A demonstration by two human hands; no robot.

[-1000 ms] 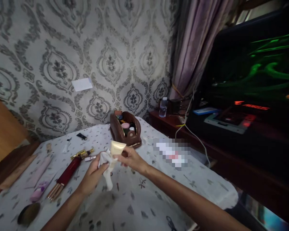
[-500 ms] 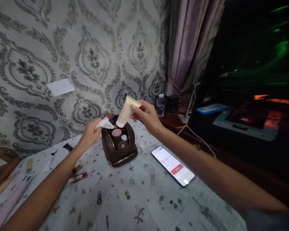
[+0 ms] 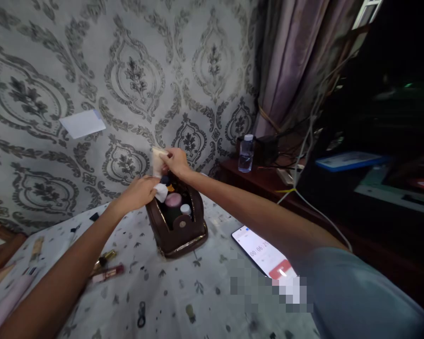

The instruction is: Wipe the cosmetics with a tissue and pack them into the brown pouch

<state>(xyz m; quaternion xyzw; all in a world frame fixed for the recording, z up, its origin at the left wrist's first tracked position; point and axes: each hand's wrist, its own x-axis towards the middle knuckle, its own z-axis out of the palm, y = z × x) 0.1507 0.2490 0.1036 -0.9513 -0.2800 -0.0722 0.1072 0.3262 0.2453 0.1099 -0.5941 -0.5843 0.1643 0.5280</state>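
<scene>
A dark brown zippered bag (image 3: 180,240) stands open on the patterned cloth, with a pink round item (image 3: 173,200), a white-capped item (image 3: 185,209) and other small things inside. My right hand (image 3: 176,162) pinches a cream tube (image 3: 159,160) by its upper end at the bag's far left corner; the tube's lower end is hidden behind my left hand. At the bag's left rim, my left hand (image 3: 141,190) is closed on a crumpled white tissue (image 3: 161,192), which hangs over the opening.
A phone (image 3: 257,254) showing a timer lies right of the bag. Lipstick-like tubes (image 3: 108,274) and a pink item (image 3: 12,301) lie at the left. A bottle (image 3: 246,154) and cables stand behind right.
My right hand has carried the cream tube left and back, from over the bag's middle to its far left corner. My left hand has come closer to the bag's rim with the tissue.
</scene>
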